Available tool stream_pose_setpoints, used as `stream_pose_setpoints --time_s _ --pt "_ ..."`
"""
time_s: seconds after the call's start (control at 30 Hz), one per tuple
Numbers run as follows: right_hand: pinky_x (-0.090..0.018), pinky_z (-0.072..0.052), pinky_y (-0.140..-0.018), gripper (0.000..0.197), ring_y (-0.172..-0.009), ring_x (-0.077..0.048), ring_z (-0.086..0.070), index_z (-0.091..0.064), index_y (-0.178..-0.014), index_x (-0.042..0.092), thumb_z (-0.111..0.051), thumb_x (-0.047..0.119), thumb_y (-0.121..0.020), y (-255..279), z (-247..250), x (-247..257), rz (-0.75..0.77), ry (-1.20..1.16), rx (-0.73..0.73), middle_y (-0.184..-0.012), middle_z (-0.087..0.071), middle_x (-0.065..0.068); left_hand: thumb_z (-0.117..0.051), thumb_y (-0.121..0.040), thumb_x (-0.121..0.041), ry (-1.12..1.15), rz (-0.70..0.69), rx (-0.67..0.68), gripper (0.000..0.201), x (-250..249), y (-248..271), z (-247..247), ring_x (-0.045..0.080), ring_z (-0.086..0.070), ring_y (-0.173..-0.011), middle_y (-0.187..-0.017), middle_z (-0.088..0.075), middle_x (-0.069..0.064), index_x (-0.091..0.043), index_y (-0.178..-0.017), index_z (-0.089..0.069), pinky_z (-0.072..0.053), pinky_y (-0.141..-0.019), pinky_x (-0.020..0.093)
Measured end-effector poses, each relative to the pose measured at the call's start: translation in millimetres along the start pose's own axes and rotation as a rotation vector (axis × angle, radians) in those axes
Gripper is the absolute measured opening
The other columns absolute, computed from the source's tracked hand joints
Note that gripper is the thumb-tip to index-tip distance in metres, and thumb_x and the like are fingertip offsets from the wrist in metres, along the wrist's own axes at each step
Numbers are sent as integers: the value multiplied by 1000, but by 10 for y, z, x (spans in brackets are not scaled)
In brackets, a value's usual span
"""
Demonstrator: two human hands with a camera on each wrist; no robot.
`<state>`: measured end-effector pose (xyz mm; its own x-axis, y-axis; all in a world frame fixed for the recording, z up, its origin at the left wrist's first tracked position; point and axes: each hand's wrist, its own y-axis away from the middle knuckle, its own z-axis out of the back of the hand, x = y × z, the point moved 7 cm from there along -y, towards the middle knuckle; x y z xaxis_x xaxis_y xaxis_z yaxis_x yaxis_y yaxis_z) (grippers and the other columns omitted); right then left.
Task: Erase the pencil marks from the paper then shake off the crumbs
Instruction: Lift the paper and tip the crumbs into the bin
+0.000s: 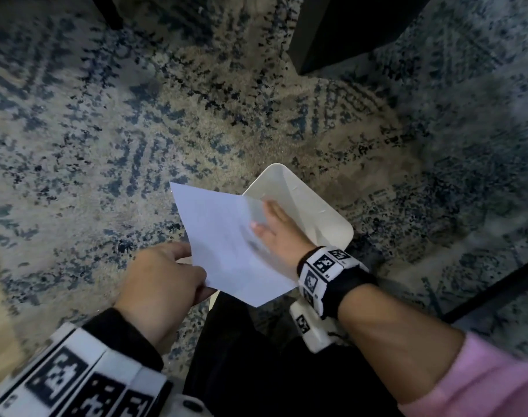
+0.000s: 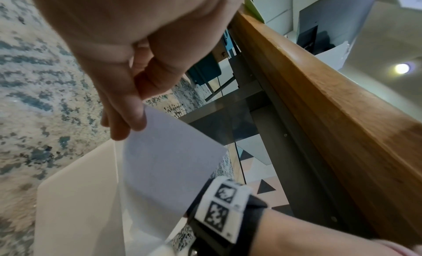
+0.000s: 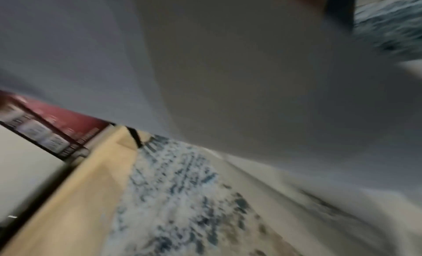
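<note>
The paper hangs tilted in the air over a white bin that stands on the mottled blue carpet. The left hand pinches its near left edge between thumb and fingers; the right hand lies on its right side, fingers blurred, grip unclear.

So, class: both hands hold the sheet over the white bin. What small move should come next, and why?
Probably a quick flick of the paper downward. The left hand pinches one edge, the right hand holds the other, and the sheet sits partly above the white bin, so loosened crumbs would likely drop inside rather than onto the rug.
</note>
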<state>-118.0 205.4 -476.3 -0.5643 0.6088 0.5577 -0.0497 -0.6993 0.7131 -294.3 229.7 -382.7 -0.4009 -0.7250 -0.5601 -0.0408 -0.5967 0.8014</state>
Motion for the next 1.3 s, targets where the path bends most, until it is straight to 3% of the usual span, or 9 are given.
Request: stream_pose_setpoints --time_s 0.13,0.33,0.7,0.87,0.97,1.07,1.13,1.23,1.3 --pt "-30 8 -116 63 -140 -3 16 9 -148 28 -26 45 -98 286 -398 537 309 -58 229 -157 13 8 -46 -76 17 12 0 8 40 -25 -26 -99 25 -65 -64 -79 -70 19 -8 -101 -63 -57 -50 19" --pt "-41 -1 -118 68 -146 -20 8 4 -150 23 -24 53 -96 -27 -241 -313 -186 58 198 -158 14 -4 -47 -72 18 -36 -26 -11 37 7 -18 -49 25 -61 -58 -75 -69 17 -9 -89 -65 -57 -55 26" --pt "-43 5 -118 67 -144 -12 15 11 -148 27 -26 49 -97 89 -401 164 111 36 212 -157 18 4 -54 -69 7 -93 46 -18 16 40 -249 -91 36 -67 -77 -80 -70 23 -6 -67 -64 -53 -80 60" --pt "-30 11 -115 71 -139 0 19 13 -145 33 -15 59 -85 227 -496 467 319 -21 167 -156 16 12 -50 -82 10 -36 29 59 30 42 -218 -64 32 -67 -77 -73 -73 10 -12 -70 -67 -54 -77 45" --pt "-39 1 -119 62 -146 -13 7 1 -150 24 -21 49 -98 -50 -331 -149 -24 -22 136 -159 6 2 -45 -86 8 22 14 107 29 40 -166 22 26 -64 -83 -85 -68 4 -14 -81 -63 -50 -70 32" --pt "-40 -6 -119 62 -147 -21 0 -1 -150 19 -25 46 -99 -153 -52 -628 -321 -23 41 -159 1 -5 -48 -88 2 18 8 116 23 82 -141 133 29 -64 -89 -95 -69 6 -15 -91 -63 -51 -85 42" --pt "-37 -4 -119 64 -147 -19 1 -1 -151 22 -30 45 -98 -161 0 -458 -201 -65 -33 -159 3 -3 -51 -87 -2 -33 12 118 21 133 -175 146 28 -66 -90 -96 -70 4 -17 -88 -65 -49 -90 46" --pt "-31 4 -116 65 -145 -12 10 2 -150 25 -32 44 -98 -83 -280 -6 105 -71 115 -158 11 3 -45 -89 1 26 44 116 25 129 -212 80 19 -63 -83 -88 -67 0 -15 -85 -63 -50 -76 34" --pt "-33 2 -117 65 -145 -15 9 3 -150 22 -31 44 -99 -89 -449 -179 68 -6 223 -158 10 0 -43 -90 2 81 56 109 24 117 -236 87 18 -62 -81 -87 -65 -1 -14 -91 -61 -47 -69 28"
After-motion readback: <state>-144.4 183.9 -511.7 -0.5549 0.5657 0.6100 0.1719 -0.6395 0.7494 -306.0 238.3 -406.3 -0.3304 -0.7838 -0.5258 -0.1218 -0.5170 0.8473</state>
